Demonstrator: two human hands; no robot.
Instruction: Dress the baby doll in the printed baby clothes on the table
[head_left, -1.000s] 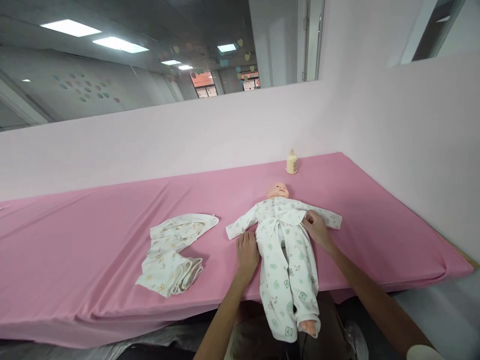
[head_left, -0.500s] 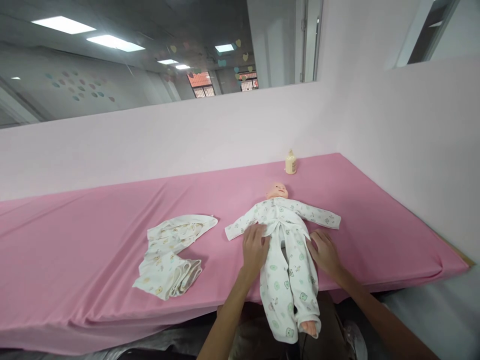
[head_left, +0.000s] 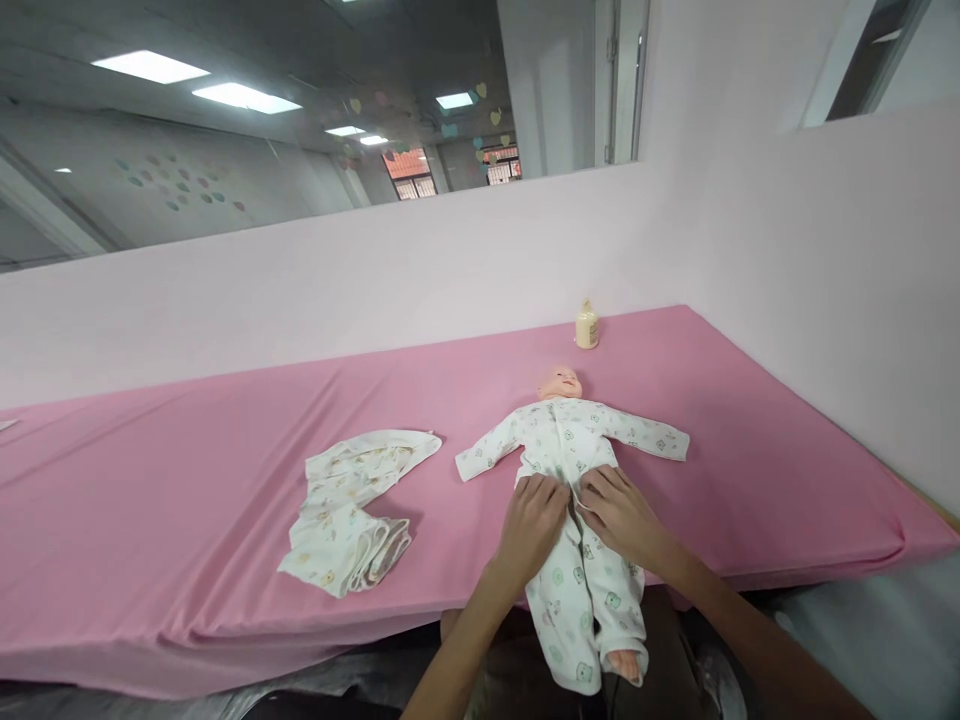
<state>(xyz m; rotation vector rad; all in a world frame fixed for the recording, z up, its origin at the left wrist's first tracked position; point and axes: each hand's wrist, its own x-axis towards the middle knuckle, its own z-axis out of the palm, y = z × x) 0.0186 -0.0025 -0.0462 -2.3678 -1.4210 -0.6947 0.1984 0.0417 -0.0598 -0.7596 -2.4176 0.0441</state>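
A baby doll (head_left: 561, 384) lies on its back, its head toward the wall, dressed in a white printed romper (head_left: 545, 430). Both sleeves are spread out to the sides, and one foot shows at the lower leg opening. My left hand (head_left: 537, 515) is closed on the romper's front edge at the waist. Opposite it, my right hand (head_left: 619, 512) pinches the other front edge, close to the left. Between them the front opening narrows to a slit above the legs. The fingertips are partly hidden against the cloth.
Left of the doll lies a folded, printed white baby garment (head_left: 341, 510). A cream pump bottle (head_left: 586, 326) stands behind the doll's head near the wall. The pink-covered table (head_left: 225, 470) ends just before my body, with the doll's legs reaching past its edge.
My hands have moved inward from the romper's sides to its middle, drawing the two front edges together. The gap over the belly has narrowed. The view has shifted slightly.
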